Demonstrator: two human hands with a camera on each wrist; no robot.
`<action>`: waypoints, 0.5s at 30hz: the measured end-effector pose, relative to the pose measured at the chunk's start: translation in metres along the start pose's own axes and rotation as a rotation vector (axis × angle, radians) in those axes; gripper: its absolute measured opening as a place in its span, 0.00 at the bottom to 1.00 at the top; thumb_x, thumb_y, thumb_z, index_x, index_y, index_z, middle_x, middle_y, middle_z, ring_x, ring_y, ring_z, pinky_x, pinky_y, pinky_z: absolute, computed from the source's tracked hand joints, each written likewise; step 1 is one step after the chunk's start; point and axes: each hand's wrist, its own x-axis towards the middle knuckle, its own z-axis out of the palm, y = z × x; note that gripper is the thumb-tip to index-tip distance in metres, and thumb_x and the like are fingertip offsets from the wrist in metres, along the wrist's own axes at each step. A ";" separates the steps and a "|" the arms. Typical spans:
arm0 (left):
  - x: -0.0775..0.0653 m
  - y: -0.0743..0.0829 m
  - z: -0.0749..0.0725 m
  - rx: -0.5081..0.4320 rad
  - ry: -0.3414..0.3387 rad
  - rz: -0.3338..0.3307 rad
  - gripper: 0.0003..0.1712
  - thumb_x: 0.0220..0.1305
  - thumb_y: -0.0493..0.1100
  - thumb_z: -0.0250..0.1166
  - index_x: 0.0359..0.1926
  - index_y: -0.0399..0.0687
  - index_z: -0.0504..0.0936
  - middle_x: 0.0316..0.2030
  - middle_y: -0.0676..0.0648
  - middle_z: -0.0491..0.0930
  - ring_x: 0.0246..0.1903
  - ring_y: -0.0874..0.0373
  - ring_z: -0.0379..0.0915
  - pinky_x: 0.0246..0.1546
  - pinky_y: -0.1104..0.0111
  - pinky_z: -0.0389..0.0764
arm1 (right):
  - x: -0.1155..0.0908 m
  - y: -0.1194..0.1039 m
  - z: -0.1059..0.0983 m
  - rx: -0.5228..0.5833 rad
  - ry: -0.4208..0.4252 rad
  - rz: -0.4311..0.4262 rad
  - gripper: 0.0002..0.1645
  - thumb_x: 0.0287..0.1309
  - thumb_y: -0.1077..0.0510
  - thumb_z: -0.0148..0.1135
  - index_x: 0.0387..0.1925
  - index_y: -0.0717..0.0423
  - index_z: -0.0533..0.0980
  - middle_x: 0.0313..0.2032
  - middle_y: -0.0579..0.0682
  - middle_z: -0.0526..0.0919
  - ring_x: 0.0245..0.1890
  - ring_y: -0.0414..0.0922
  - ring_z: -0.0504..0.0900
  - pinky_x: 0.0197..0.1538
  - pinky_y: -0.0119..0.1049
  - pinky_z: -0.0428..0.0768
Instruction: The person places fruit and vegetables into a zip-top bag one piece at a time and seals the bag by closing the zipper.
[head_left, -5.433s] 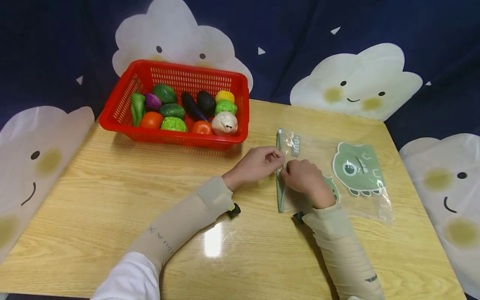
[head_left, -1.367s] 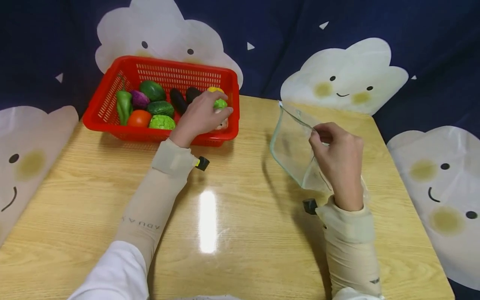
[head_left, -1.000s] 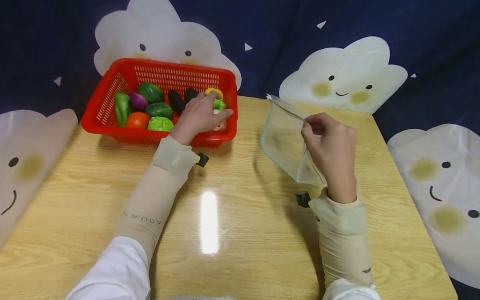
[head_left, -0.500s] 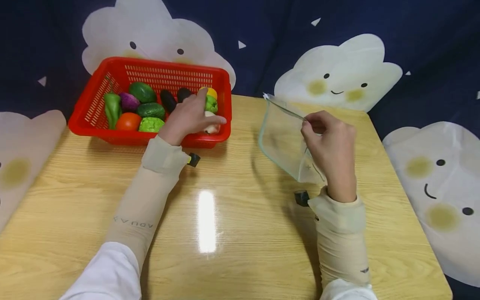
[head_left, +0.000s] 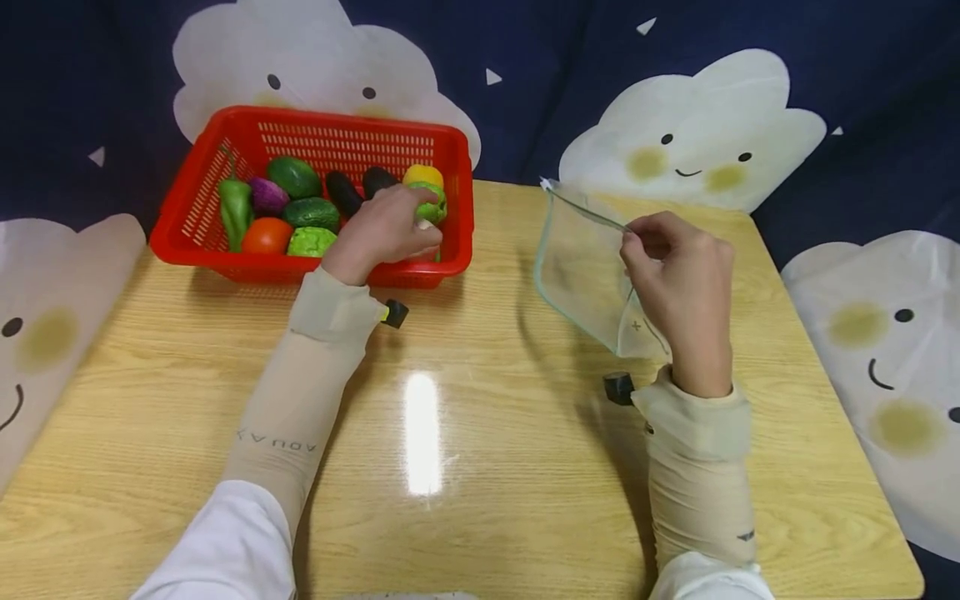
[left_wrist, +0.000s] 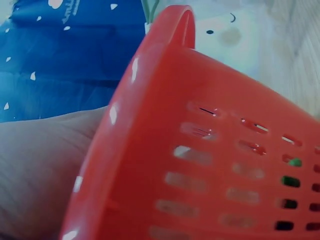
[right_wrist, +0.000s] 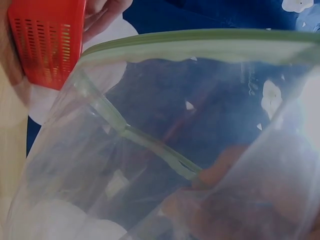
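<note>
while r grip (head_left: 684, 287) pinches it, clear bag (head_left: 581, 267) green-edged.

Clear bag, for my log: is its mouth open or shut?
Open: in the head view the clear bag has its green edges apart, one pinched by the right hand.

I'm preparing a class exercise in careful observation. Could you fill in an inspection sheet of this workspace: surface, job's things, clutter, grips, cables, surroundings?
Surface: wood-grain table, with a bright reflection on it.
Job's things: red basket of produce, including a green pepper, purple vegetable and tomato; clear bag with green edging, to the basket's right.
Clutter: nothing seen.
Left grip: reaching into the basket's right end; whether it holds anything is hidden.
Right grip: pinching the bag's rim, raising it.
Cables: nothing seen.
Surroundings: dark blue cloth with smiling clouds behind the table.
</note>
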 end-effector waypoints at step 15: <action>0.003 0.001 0.015 0.126 0.020 0.113 0.13 0.64 0.50 0.52 0.42 0.50 0.78 0.57 0.42 0.62 0.57 0.50 0.56 0.52 0.51 0.66 | 0.000 0.000 -0.001 -0.011 -0.014 0.002 0.14 0.57 0.51 0.53 0.33 0.52 0.82 0.26 0.47 0.84 0.23 0.40 0.80 0.30 0.31 0.70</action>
